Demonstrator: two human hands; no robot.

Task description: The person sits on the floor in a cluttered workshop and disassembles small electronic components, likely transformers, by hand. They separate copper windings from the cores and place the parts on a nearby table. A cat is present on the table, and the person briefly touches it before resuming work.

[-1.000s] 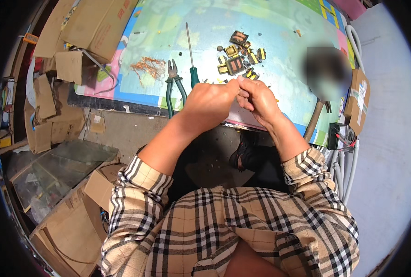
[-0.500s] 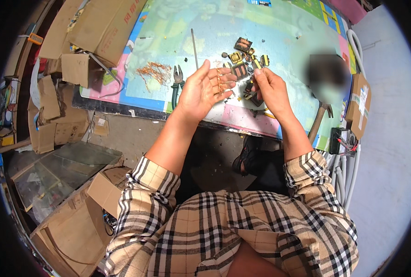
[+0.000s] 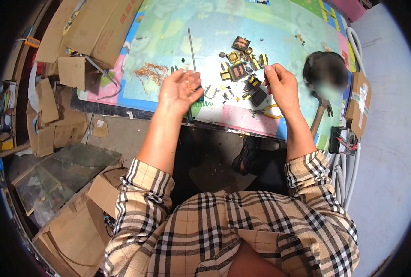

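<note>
Nearest, plaid sleeves fill the lower frame, hiding the lap; the left hand (image 3: 180, 90) lies palm up, fingers loosely spread, cradling tiny copper bits (image 3: 189, 87) too small to make out; the right hand (image 3: 281, 83) is well apart to the right, fingertips pinched, whatever they grip unseen; between and beyond them lie small transformers (image 3: 240, 69) on the colourful mat (image 3: 168, 41); a copper wire tangle (image 3: 150, 71) sits left; farther left, cardboard boxes (image 3: 99, 27).
</note>
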